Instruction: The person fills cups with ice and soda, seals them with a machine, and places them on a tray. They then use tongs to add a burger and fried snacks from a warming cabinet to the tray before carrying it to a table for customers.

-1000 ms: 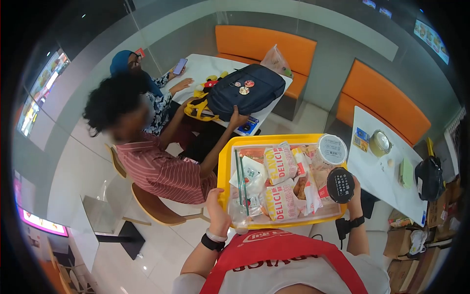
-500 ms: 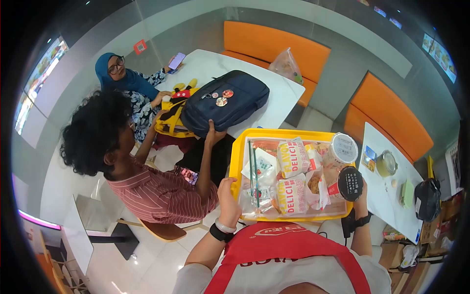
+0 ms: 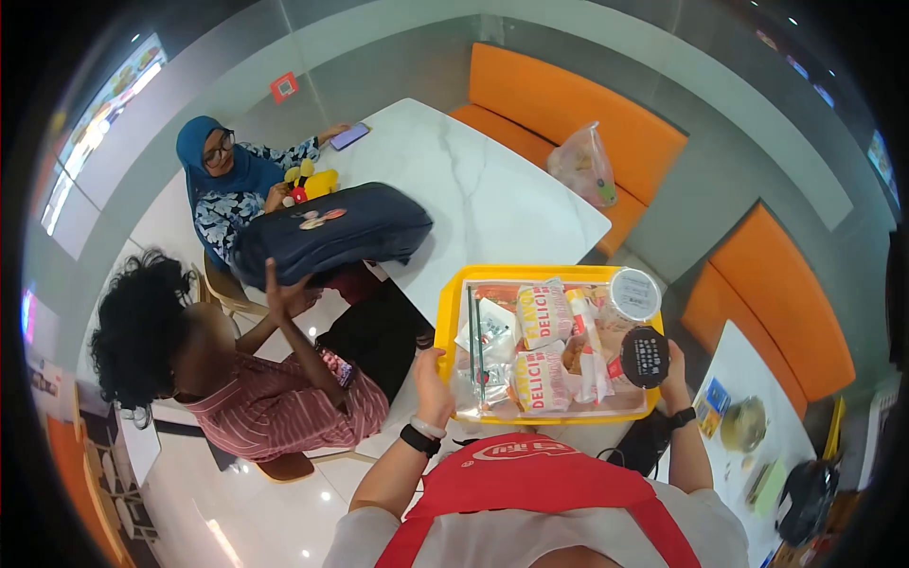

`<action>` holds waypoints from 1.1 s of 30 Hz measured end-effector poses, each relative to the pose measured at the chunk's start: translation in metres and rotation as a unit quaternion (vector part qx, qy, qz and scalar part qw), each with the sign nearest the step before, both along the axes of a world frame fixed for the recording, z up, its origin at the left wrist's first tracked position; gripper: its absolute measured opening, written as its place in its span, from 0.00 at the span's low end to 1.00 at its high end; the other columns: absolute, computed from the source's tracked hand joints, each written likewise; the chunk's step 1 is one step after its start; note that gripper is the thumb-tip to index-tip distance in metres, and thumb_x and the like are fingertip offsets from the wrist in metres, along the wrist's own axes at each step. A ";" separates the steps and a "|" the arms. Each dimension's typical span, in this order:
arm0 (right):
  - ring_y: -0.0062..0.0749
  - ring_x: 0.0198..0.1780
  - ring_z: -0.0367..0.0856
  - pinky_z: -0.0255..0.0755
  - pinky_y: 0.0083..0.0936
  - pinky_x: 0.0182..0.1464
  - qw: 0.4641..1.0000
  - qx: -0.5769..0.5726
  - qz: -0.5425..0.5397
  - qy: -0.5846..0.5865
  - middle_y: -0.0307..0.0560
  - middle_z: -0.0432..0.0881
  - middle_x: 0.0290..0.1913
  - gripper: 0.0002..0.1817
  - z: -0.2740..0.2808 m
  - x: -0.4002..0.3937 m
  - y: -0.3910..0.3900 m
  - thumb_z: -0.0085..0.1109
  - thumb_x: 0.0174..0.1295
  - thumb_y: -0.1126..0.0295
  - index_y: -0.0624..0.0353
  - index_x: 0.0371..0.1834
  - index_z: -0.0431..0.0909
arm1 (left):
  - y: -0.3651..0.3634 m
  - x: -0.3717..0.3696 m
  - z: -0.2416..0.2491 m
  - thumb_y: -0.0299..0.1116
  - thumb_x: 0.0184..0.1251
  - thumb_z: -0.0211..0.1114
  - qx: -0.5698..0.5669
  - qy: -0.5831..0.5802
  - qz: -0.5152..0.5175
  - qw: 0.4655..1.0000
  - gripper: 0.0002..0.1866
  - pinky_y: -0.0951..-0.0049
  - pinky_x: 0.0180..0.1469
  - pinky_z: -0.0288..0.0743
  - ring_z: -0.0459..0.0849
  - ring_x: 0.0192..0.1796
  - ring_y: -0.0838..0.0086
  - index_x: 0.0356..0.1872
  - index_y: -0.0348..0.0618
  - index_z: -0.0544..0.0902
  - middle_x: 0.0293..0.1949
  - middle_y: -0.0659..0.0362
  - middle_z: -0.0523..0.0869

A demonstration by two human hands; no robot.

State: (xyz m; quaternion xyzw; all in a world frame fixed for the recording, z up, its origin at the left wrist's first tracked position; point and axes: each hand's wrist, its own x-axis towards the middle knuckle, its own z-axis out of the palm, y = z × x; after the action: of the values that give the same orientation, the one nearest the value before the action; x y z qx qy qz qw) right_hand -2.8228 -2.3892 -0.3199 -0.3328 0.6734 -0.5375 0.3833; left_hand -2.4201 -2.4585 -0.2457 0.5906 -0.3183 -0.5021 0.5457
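Note:
A yellow-rimmed tray is held level in front of my red apron. My left hand grips its left edge, and my right hand grips its right edge beside a black-lidded cup. Two wrapped items, an upper one and a lower one, lie mid-tray. A white-lidded cup stands at the back right corner. Green chopsticks or straws lie at the left beside white packets. Some fingers are hidden behind the rim.
Beyond the tray is a white marble table. A person in a striped shirt holds a dark backpack; another person in a blue headscarf sits behind. Orange benches line the wall. A second table stands right.
The backpack has moved left off the tabletop, held by the seated person. The other person's phone has lowered to the table. The tray, still in my hands, has shifted slightly left in view.

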 end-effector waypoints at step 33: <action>0.22 0.29 0.72 0.67 0.21 0.30 0.993 0.080 0.002 -0.088 0.41 0.75 0.29 0.03 -0.057 0.042 -0.212 0.51 0.53 0.78 0.64 0.31 0.70 | -0.167 0.034 -0.077 0.52 0.59 0.50 0.201 0.122 0.148 0.961 0.25 0.67 0.54 0.59 0.69 0.52 0.69 0.51 0.47 0.68 0.52 0.58 0.70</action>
State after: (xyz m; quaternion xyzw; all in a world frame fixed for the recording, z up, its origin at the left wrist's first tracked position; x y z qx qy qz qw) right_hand -2.7810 -2.6009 -0.3772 -0.2536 0.6771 -0.5087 0.4674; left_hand -2.3861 -2.6258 -0.3225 0.6627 -0.0508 -0.5380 0.5184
